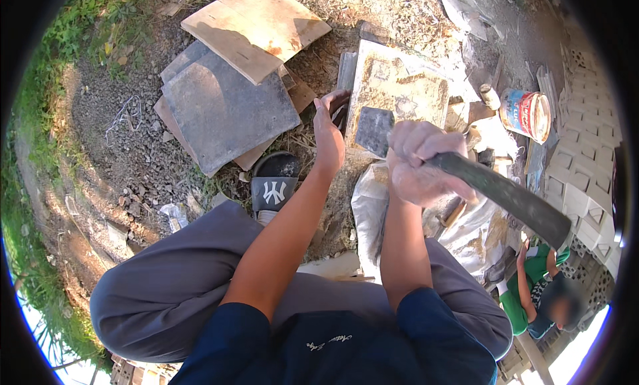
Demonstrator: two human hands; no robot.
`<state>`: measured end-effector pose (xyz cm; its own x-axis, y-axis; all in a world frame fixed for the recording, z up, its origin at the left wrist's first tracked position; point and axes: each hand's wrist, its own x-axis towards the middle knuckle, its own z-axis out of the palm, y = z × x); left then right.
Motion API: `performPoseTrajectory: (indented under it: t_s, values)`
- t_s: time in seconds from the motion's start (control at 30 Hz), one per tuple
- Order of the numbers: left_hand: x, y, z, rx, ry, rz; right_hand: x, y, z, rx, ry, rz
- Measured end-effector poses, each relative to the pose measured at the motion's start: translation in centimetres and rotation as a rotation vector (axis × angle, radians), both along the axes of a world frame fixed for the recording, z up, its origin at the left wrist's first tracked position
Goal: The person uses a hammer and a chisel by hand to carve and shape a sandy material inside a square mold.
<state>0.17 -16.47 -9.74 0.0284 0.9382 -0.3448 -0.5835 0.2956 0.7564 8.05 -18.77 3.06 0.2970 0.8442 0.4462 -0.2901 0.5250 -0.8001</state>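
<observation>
My right hand (pixel 426 162) is closed round a tool with a thick dark handle (pixel 506 200), which sticks out toward the lower right. On the fist's other side shows a dark, flat, square-edged piece (pixel 375 130), seemingly the tool's head, over the lower part of a pale tile (pixel 399 82). Crumbly tan mortar coats that tile. At its left edge is my left hand (pixel 329 135), fingers curled against the side and partly in shadow. A narrow grey piece (pixel 347 71) stands beside the tile's upper left edge.
Left of the tile lies a stack of large square tiles, a tan one (pixel 256 29) over a dark grey one (pixel 229 112). A paint bucket (pixel 526 115) and a white sack (pixel 373 198) are at right. A person in green (pixel 532 285) sits at lower right, near piled pale blocks (pixel 586 152).
</observation>
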Motion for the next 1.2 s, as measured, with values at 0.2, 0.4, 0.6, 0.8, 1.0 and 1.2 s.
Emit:
performPoseTrajectory:
  t_s: [0.2, 0.4, 0.6, 0.8, 1.0, 1.2]
  values:
    - [-1.1, 0.3, 0.4, 0.095, 0.015, -0.037, 0.1, -0.1, -1.5, -0.119, -0.151, 0.028]
    - [-5.1, 2.6, 8.0, 0.623, 0.445, -0.317, 4.9, -0.1, 3.9, -0.037, -0.608, 0.051]
    - [-3.6, 1.1, 14.2, 0.832, 0.748, -0.521, 7.0, 0.2, 5.9, -0.070, -0.973, 0.125]
    - [-2.0, -0.1, 9.7, 0.634, 0.236, -0.246, 10.5, -1.1, -3.5, -0.322, -0.783, -0.432]
    - [0.8, -1.3, 14.7, 0.584, -0.049, 0.033, 11.2, -3.4, -9.8, -0.515, -1.010, -0.778]
    - [1.0, -0.1, 9.0, 0.953, 0.390, 0.141, 10.0, -3.3, -9.2, -0.523, -0.988, -0.801]
